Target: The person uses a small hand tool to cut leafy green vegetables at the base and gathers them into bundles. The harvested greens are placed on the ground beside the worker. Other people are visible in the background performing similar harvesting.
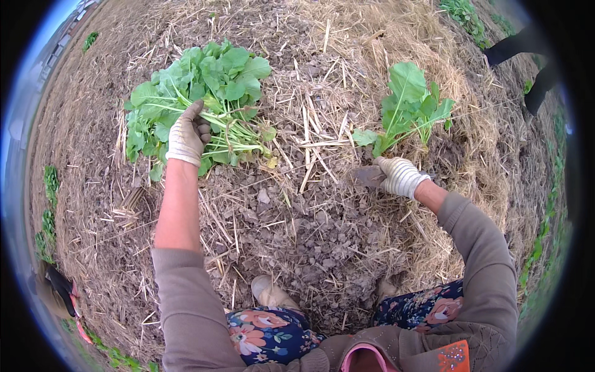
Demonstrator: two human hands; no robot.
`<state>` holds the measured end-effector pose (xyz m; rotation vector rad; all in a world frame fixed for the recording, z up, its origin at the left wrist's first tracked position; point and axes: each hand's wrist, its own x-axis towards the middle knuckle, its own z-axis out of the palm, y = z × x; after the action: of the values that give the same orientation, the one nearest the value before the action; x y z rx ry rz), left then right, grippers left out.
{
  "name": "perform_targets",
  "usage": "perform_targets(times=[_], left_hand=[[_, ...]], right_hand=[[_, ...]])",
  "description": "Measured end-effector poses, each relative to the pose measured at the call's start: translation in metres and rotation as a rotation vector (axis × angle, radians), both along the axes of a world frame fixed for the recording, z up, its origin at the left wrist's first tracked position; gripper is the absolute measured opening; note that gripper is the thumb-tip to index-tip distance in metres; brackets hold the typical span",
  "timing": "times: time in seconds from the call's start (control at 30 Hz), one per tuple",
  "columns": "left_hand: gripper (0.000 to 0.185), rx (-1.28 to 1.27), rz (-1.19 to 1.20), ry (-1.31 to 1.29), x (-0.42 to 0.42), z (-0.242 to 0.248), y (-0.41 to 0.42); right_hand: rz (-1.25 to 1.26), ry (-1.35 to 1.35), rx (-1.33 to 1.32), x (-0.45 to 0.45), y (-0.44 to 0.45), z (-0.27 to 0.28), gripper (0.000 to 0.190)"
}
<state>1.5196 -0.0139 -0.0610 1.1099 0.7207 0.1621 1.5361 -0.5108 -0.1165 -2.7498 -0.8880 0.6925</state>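
Observation:
My left hand (188, 135), in a striped knit glove with soiled fingers, lies on a heap of cut or pulled leafy greens (209, 79). Its fingers curl at the pale stems, which point right. At the right, my gloved right hand (402, 176) is closed on a hand tool with a flat brown blade (368, 176) pointing left; its handle is mostly hidden in the fist. Just beyond that hand stands a leafy green plant (409, 102), its base close to the straw-covered soil. The thumb is near its lowest stems.
Dry straw (311, 125) and clods of soil (320, 232) cover the ground. A thin string (246, 186) crosses it at a slant. My shoe (274, 293) is at the bottom. Another person's dark-clad legs (520, 46) show at upper right. More green plants (465, 18) grow beyond.

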Motion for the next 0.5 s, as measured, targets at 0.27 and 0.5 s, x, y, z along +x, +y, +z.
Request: perform_targets(times=[0.27,0.5], left_hand=[[0.026,0.079,-0.081,0.064,-0.032,-0.012,-0.019],[0.023,0.043,-0.083,0.089,-0.039,-0.021,-0.022]], right_hand=[[-0.126,0.164,0.647,0.005,0.135,0.08,0.058],[-0.105,0.409,0.708,0.002,0.247,0.057,0.068]])
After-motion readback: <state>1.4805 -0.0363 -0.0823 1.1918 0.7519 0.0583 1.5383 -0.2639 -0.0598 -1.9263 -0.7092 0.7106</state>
